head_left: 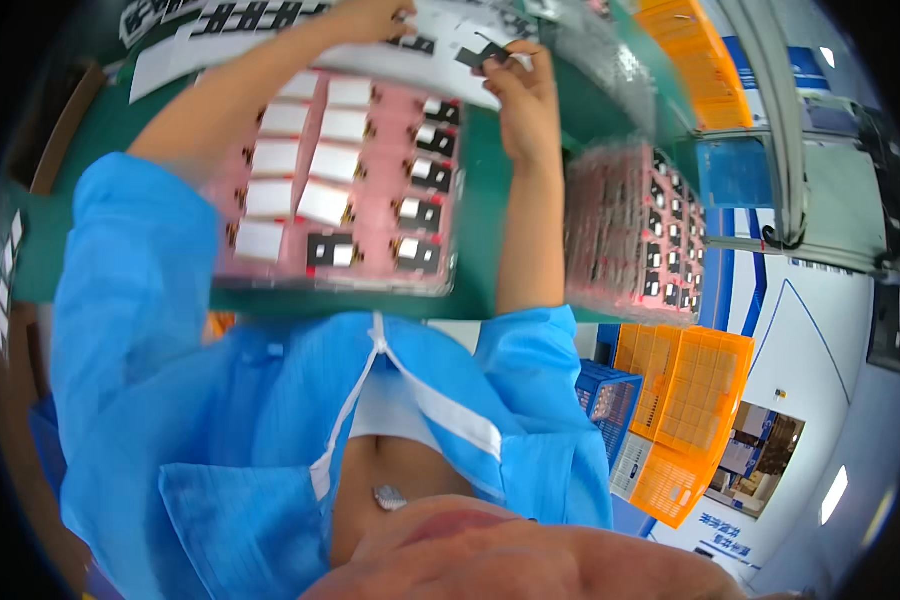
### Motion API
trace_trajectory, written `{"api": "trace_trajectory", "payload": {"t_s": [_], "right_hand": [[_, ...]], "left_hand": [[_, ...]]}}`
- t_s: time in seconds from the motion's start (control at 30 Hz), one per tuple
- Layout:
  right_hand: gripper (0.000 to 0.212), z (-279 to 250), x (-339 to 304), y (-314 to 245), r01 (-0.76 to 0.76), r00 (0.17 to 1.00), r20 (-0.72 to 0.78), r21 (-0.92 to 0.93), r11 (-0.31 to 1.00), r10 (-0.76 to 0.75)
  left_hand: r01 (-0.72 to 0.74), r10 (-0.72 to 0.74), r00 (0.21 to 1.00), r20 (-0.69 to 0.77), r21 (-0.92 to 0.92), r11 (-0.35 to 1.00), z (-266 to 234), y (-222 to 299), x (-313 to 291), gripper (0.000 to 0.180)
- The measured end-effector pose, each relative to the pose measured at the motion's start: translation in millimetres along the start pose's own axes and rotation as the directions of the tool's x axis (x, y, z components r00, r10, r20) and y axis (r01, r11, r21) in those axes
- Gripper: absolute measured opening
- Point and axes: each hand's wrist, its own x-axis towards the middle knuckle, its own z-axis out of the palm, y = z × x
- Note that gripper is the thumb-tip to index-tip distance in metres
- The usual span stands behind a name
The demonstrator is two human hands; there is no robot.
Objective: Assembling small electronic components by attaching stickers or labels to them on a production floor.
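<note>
My right hand (526,92) pinches a small flat black part (482,55) with a thin dark strip sticking out from it, above the far edge of the bench. To its left, my left hand (372,20) hangs low over a white sheet (452,22) that carries black parts (418,45). The left fingertips are drawn together; whatever they hold, if anything, is too small to make out. Between my forearms lies a pink-lined clear tray (382,215). It bears rows of white rectangular pieces (275,157) and, along its right side, black-and-white parts (420,213).
Right of my right forearm stands a tall stack of similar pink trays (625,235). Orange crates (685,400) and a blue crate (608,390) sit beyond the green bench (482,190) on the right. A metal post (785,130) rises there. A brown cardboard edge (68,130) is at left.
</note>
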Motion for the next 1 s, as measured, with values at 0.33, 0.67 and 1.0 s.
{"api": "trace_trajectory", "payload": {"t_s": [0.33,0.67,1.0], "right_hand": [[0.049,21.3,-93.1,-21.1,0.181,0.947,0.316,-0.350,0.919,-0.067],[0.014,33.7,-110.0,-4.5,0.110,0.976,0.214,-0.364,0.925,-0.032],[0.011,46.1,-101.4,-4.9,0.208,0.964,0.248,-0.464,0.861,-0.100]], "left_hand": [[-0.161,0.162,0.987,0.002,-0.126,0.979,-58.5,96.5,-247.6,0.023],[-0.219,0.223,0.972,-0.071,0.055,0.974,-24.4,97.0,-267.5,0.037],[-0.254,0.260,0.958,-0.120,0.063,0.965,-12.4,95.0,-262.2,0.041]]}}
